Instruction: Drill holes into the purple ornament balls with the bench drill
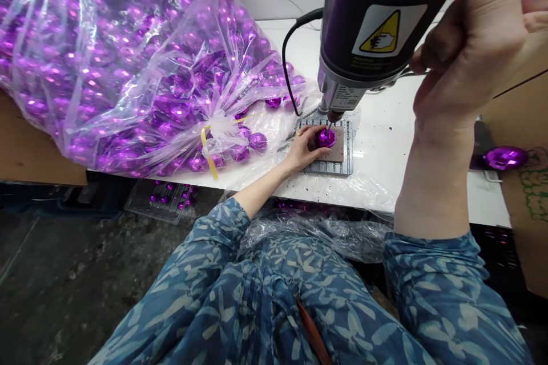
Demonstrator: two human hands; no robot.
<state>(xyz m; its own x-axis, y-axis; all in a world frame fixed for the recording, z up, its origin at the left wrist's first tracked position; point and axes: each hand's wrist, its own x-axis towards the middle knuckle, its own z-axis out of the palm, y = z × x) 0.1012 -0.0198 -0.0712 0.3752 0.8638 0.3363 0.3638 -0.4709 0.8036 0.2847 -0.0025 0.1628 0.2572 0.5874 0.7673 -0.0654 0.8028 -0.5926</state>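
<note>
My left hand (306,147) curls its fingers and thumb around a shiny purple faceted ball (326,137). The ball rests on a brown square pad (337,151) over the slotted metal base (349,165) of a bench drill press (363,23). Directly above, the drill's tip meets or nearly meets the top of the ball; exact contact is too small to tell. My right hand (483,34) is raised and closed beside the drill's black housing, at the upper right. Whatever its fingers grip is hidden behind the hand and the housing.
A big clear plastic bag (128,68) of purple balls fills the left, tied with yellow strips. Loose balls (257,141) lie near its knot. Another purple ball (506,157) is at right, by a cardboard box (526,194). Dark specks dot the white table (377,137).
</note>
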